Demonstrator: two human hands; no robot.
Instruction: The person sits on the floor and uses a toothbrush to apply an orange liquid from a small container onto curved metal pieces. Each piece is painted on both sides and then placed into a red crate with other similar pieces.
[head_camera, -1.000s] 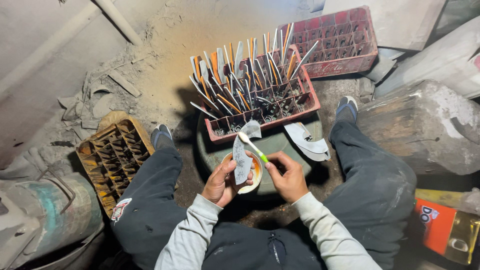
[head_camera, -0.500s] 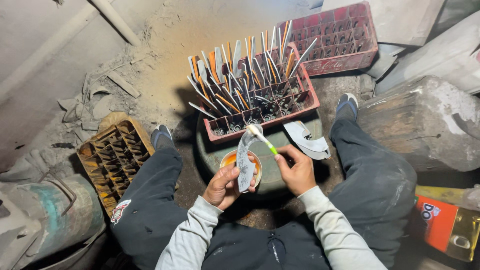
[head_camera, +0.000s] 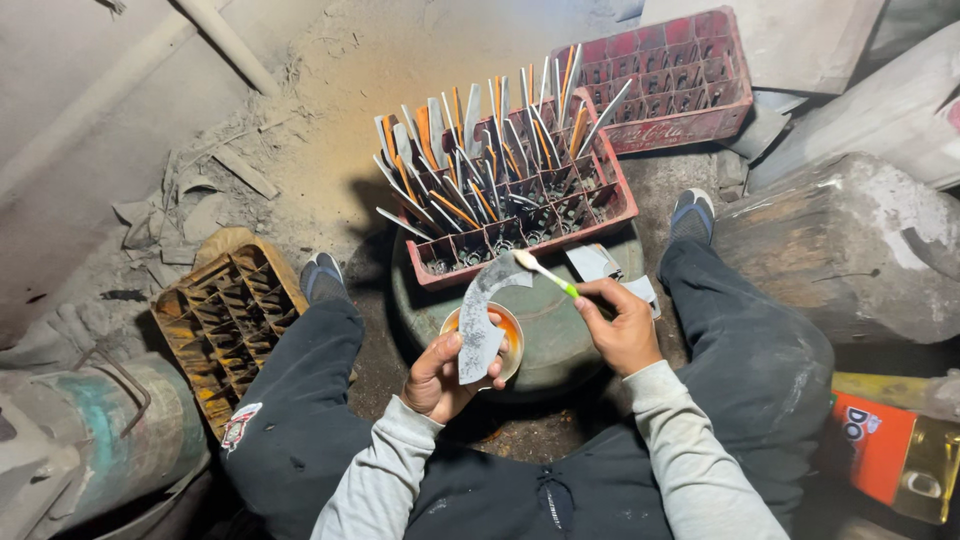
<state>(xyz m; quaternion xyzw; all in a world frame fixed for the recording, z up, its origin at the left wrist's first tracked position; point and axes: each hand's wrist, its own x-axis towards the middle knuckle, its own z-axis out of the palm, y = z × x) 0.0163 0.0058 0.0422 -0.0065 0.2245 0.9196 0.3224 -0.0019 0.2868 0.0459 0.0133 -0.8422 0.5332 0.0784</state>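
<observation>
A dusty floor (head_camera: 330, 90) is filling the upper left of the frame, and a grey block (head_camera: 830, 250) is sitting at the right. At upper centre a red crate (head_camera: 620, 205) is holding many blades standing in its cells, with a second red crate (head_camera: 690, 80) lying behind it at upper right and a rusty crate (head_camera: 225, 325) at middle left. Below the first crate a round green drum (head_camera: 560, 330) is serving as a worktop, and an orange bowl (head_camera: 512, 335) is resting on it. At lower centre the left hand (head_camera: 440, 375) is gripping a curved blade (head_camera: 480, 320) by its lower end, fingers wrapped tight, holding it upright over the bowl. The right hand (head_camera: 625, 325) is pinching a thin brush (head_camera: 545, 272) between narrow fingers, its tip touching the blade's upper curve. The edge is lying close to the left thumb, so a slip of the brush could be nudging the blade into skin; a tilt could also be tipping the bowl off the drum.
</observation>
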